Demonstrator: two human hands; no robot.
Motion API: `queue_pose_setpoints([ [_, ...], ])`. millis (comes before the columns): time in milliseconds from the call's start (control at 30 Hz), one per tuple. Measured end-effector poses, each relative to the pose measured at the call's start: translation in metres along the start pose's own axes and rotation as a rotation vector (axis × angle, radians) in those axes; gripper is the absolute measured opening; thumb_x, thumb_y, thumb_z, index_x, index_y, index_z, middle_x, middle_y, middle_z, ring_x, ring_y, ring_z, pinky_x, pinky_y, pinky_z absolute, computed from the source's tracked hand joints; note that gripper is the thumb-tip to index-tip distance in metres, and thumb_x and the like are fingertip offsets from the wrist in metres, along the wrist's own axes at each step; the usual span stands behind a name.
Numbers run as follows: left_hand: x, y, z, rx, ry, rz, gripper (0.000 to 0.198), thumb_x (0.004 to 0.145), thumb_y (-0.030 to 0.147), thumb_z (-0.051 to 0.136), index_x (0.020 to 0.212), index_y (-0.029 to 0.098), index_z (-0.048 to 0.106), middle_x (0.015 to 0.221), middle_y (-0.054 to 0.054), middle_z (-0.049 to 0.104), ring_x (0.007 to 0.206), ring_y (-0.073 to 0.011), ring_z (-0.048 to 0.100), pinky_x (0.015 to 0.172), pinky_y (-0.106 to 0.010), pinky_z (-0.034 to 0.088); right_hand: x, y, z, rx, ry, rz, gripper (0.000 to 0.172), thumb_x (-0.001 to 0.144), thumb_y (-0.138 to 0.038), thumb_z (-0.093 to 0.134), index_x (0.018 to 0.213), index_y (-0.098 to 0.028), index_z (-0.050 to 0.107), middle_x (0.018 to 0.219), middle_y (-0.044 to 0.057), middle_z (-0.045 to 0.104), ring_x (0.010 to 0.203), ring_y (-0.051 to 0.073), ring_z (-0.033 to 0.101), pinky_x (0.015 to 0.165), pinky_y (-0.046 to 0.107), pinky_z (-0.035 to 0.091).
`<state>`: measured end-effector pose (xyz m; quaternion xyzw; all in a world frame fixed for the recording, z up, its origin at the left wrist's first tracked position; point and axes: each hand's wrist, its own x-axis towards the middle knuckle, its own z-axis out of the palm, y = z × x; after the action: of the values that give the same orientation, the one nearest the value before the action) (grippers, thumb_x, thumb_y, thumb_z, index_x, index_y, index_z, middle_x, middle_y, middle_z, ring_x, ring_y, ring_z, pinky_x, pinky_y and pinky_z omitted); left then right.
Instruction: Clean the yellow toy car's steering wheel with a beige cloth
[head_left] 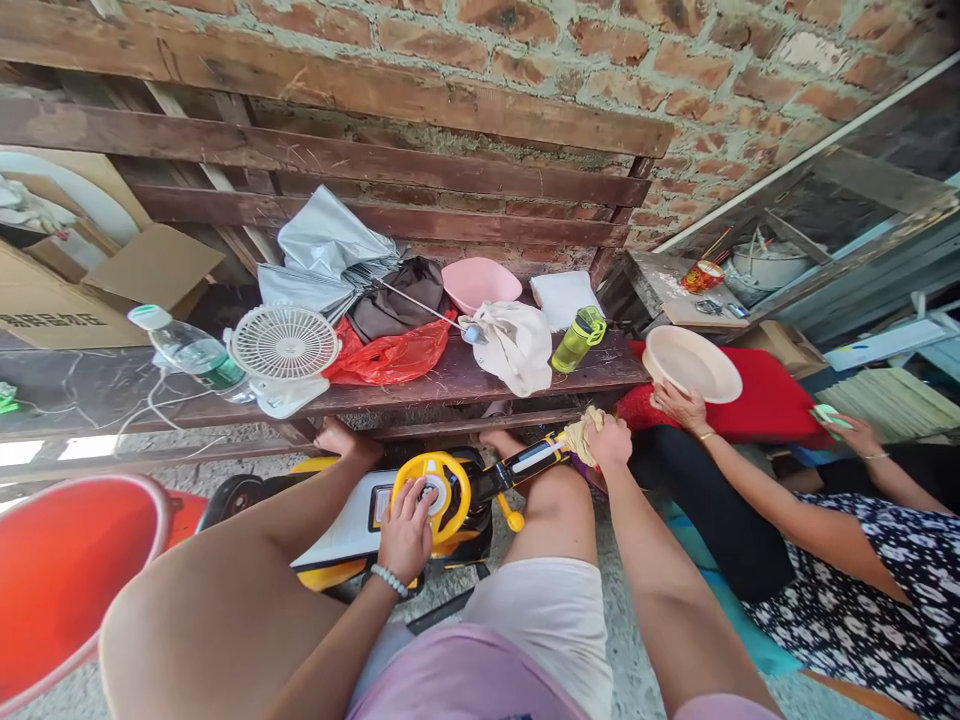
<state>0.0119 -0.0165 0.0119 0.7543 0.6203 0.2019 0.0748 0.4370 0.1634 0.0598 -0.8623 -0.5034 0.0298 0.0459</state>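
A yellow, white and black ride-on toy [337, 525] stands between my legs. My left hand [409, 530], a bead bracelet at its wrist, is closed over the lower left of the yellow steering wheel [459, 480], fingers bent across its rim and hub. Out to the right, my right hand [611, 440] is shut on a crumpled cream cloth [581, 435]. The cloth is pressed round the far end of the toy's black and yellow arm [529, 462]. A yellow knobbed lever [514, 518] hangs below the arm.
A wooden bench [375, 400] ahead carries a fan [283, 345], bottles, an umbrella, bags and a pink basin [481, 284]. At left is a red tub [75, 580]. On the right, another person holds a cream basin [694, 363] and a green item [827, 414].
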Motion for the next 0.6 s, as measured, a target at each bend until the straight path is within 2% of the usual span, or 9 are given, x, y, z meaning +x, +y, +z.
queue_pose_setpoints([
  [100,0.001,0.002,0.0,-0.013,-0.003,-0.015,0.051,0.089,0.01,0.047,0.133,0.024,0.069,0.152,-0.011,0.061,0.149,-0.0339,0.047,0.116,-0.052,0.041,-0.012,-0.001,0.004,0.055,0.057,-0.159,0.043,0.102,-0.042,0.051,0.132,-0.016,0.067,0.129,0.018,0.06,0.118,0.031,0.057,0.095,0.039,0.045],
  [167,0.001,0.003,-0.001,-0.017,-0.004,-0.027,0.051,0.089,0.011,0.048,0.133,0.024,0.07,0.152,-0.011,0.061,0.149,-0.0338,0.047,0.119,-0.053,0.04,-0.023,-0.006,0.012,0.1,-0.027,-0.239,0.046,0.1,-0.048,0.054,0.133,-0.02,0.068,0.13,0.016,0.059,0.116,0.031,0.059,0.093,0.038,0.046],
  [267,0.001,0.004,-0.002,-0.014,-0.008,-0.03,0.051,0.089,0.011,0.049,0.133,0.025,0.069,0.153,-0.01,0.06,0.148,-0.0332,0.047,0.118,-0.052,0.04,-0.03,-0.011,0.025,0.19,-0.163,-0.132,0.056,0.095,-0.055,0.059,0.139,-0.021,0.064,0.129,0.016,0.061,0.107,0.029,0.064,0.092,0.039,0.048],
  [333,0.0,0.004,-0.001,-0.014,-0.009,-0.03,0.052,0.089,0.01,0.048,0.134,0.025,0.069,0.153,-0.009,0.06,0.148,-0.0329,0.047,0.116,-0.051,0.042,-0.026,-0.009,0.029,0.252,-0.187,-0.053,0.062,0.089,-0.057,0.066,0.138,-0.02,0.064,0.125,0.016,0.064,0.104,0.029,0.066,0.093,0.04,0.05],
  [500,0.0,0.004,-0.001,-0.008,-0.014,-0.026,0.051,0.091,0.011,0.046,0.134,0.025,0.068,0.154,-0.009,0.06,0.148,-0.0329,0.048,0.111,-0.05,0.044,-0.013,-0.003,0.032,0.351,-0.141,-0.027,0.042,0.082,-0.046,0.069,0.115,-0.019,0.073,0.108,0.015,0.073,0.104,0.034,0.07,0.095,0.046,0.051],
  [600,0.001,0.003,0.0,-0.006,-0.015,-0.02,0.051,0.091,0.011,0.047,0.135,0.025,0.068,0.154,-0.01,0.06,0.147,-0.033,0.048,0.111,-0.05,0.044,-0.017,-0.003,0.039,0.393,-0.097,0.034,0.044,0.082,-0.046,0.065,0.114,-0.017,0.073,0.108,0.018,0.075,0.105,0.038,0.07,0.095,0.051,0.052],
])
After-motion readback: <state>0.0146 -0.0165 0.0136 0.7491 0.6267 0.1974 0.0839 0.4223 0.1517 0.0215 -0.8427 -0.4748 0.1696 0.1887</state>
